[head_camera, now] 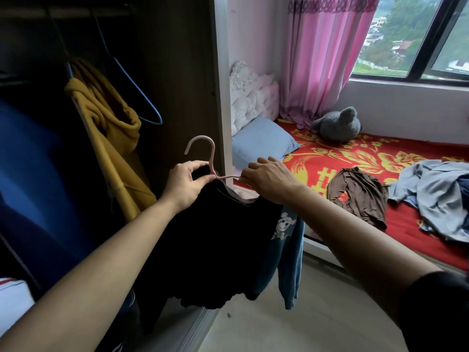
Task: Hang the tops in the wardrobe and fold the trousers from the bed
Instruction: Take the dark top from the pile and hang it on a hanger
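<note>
A black top (pixel 213 247) hangs from a pink hanger (pixel 203 154) in front of the open wardrobe (pixel 177 72). My left hand (pixel 185 184) pinches the hanger at the base of its hook. My right hand (pixel 266 180) grips the hanger's right arm and the top's shoulder. Behind the black top a blue garment with a cartoon print (pixel 286 250) hangs down. On the bed (pixel 355 153) lie a brown garment (pixel 360 194) and a heap of grey-blue clothes (pixel 436 196).
Inside the wardrobe a yellow hooded top (pixel 109 128) hangs beside an empty blue hanger (pixel 142 92) and a dark blue garment (pixel 38 179). A blue pillow (pixel 261 141) and a grey plush toy (pixel 337 124) sit at the bed's head, by the pink curtain (pixel 322 59).
</note>
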Demonstrator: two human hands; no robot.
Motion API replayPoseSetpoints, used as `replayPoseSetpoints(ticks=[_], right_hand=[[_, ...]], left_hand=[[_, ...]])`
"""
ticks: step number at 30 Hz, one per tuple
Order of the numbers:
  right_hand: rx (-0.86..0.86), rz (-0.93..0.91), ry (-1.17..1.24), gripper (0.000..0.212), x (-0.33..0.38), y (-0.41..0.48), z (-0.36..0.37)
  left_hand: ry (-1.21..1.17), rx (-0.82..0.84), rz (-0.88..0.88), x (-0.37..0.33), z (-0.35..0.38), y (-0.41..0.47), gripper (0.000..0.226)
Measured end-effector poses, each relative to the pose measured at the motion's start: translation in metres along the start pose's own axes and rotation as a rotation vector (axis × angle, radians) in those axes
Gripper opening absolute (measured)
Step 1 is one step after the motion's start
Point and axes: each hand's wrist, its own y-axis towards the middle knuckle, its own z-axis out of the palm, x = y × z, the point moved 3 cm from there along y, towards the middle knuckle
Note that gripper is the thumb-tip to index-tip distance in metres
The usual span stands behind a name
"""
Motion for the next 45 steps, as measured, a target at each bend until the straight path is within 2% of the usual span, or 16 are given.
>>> replayPoseSetpoints(ticks=[4,10,13,15,20,23,24,25,28,31,34,37,40,42,45], right_hand=[[0.154,0.044,0.055,0.027,-0.016,-0.022,0.017],[0.241,0.188,0.156,0.015,-0.021,-0.029,0.030],[0.258,0.255,0.140,0.015,-0.030,-0.026,0.029],[0.184,0.240,0.188,0.021,-0.032,-0.020,0.020],[-0.171,0.161,0.450,0.027,-0.009,0.012,-0.018],[-0.327,0.164,0.526,0.027,0.001,0.028,-0.037],[-0.338,0.164,0.525,0.027,0.002,0.033,-0.041],[-0.333,0.163,0.521,0.028,0.003,0.039,-0.044],[-0.239,0.140,0.511,0.026,0.005,0.052,-0.045],[-0.086,0.065,0.548,0.021,0.009,0.063,-0.050],[0.069,0.082,0.649,0.019,0.021,0.077,-0.061],[0.366,0.142,1.019,0.017,0.049,0.088,-0.068],[0.611,0.099,1.445,0.016,0.087,0.095,-0.077],[0.602,0.081,1.628,0.018,0.108,0.105,-0.085],[0.401,0.110,1.727,0.019,0.127,0.131,-0.100]], left_hand=[[-0.054,-0.136,-0.040,0.005,-0.017,0.000,0.022],[0.025,-0.107,0.043,0.001,-0.023,0.006,0.020],[0.006,-0.122,-0.014,0.011,-0.035,0.008,0.018],[-0.047,-0.091,-0.083,0.019,-0.042,0.009,0.015],[-0.066,-0.077,-0.116,0.029,-0.060,0.010,0.003],[0.020,0.016,-0.127,0.031,-0.076,0.010,0.038],[0.044,0.059,-0.139,0.032,-0.079,0.009,0.046],[0.030,0.083,-0.148,0.033,-0.080,0.007,0.043],[-0.087,-0.021,-0.171,0.039,-0.083,0.000,0.011],[-0.125,-0.101,-0.233,0.043,-0.095,-0.006,0.010],[-0.029,-0.065,-0.288,0.048,-0.116,-0.003,0.017],[0.137,-0.031,-0.261,0.053,-0.140,-0.006,0.019],[0.221,-0.121,-0.227,0.058,-0.163,-0.011,0.025],[0.241,-0.231,-0.200,0.061,-0.181,-0.012,0.027],[0.252,-0.300,-0.181,0.061,-0.211,-0.009,0.029]])
